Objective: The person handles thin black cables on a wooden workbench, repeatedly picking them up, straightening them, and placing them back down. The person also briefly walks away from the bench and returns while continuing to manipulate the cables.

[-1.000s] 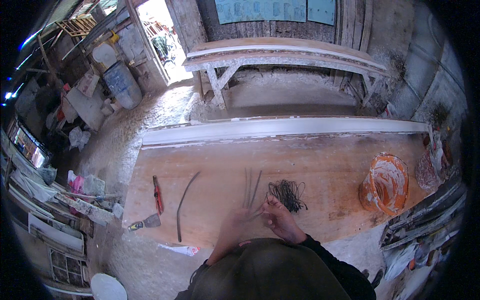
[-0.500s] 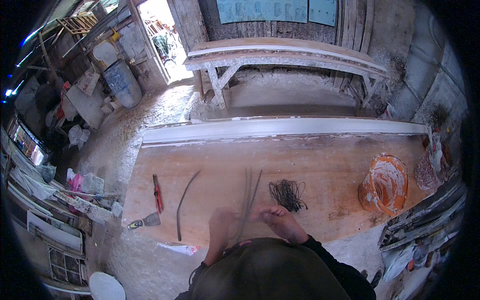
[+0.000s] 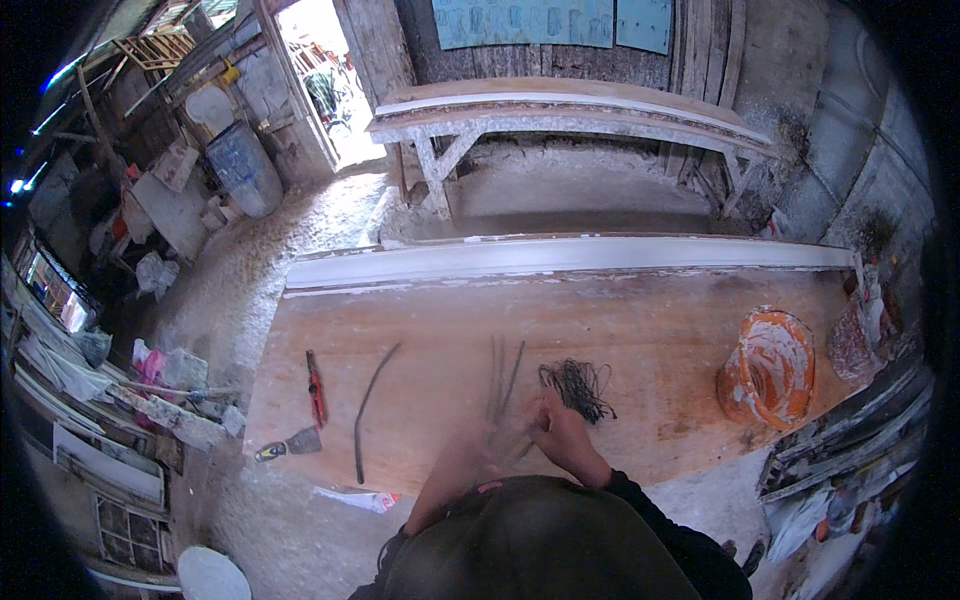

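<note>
At the left of the worktop (image 3: 280,380) lies a scraper (image 3: 290,446), with a red-handled tool (image 3: 317,390) just beyond its blade. Next comes a curved dark strip (image 3: 370,410), lying by itself. My left grip (image 3: 465,458) is low over the near edge, so blurred that I cannot tell whether it is open or closed on something. Beyond it, some thin dark strips (image 3: 514,370) point away from me. My right grip (image 3: 565,440) has its fingers curled in close, though I cannot tell whether they pinch anything. The bundle of black string (image 3: 580,388) lies on the worktop just beyond it, and well to the right stands an orange bucket (image 3: 738,392) smeared with white
</note>
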{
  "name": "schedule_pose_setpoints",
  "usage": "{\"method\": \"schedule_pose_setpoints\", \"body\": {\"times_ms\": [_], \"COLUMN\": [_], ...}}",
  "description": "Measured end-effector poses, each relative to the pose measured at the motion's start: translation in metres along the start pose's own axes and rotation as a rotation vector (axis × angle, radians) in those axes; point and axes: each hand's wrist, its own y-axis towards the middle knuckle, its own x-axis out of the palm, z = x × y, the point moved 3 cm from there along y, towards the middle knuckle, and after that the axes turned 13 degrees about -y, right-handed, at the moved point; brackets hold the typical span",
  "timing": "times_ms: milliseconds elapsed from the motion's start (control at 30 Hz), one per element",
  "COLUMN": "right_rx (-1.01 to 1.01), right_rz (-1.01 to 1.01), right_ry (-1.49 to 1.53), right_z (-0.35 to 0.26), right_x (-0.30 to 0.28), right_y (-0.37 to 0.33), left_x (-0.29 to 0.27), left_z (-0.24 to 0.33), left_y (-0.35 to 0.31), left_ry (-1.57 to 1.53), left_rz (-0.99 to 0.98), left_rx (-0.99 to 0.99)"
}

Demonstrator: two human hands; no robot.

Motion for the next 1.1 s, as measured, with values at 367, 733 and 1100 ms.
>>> {"method": "schedule_pose_setpoints", "body": {"times_ms": [367,733,1100], "right_rx": [-0.069,0.014,-0.148], "right_rz": [-0.251,-0.641,-0.034], "right_ry": [0.696,1.143,0.371], "right_z": [0.006,-0.009,0.011], "right_x": [-0.002,0.001,0.002], "right_y": [-0.001,-0.011,0.007], "left_x": [-0.02,-0.032,0.032], "left_z": [-0.003,-0.03,0.027], "left_y": [-0.001,0.006,-0.01], "left_ry": [-0.027,-0.073,-0.551], "left_rz": [0.52,0.494,0.102], "left_rx": [0.203,0.24,-0.149]}}
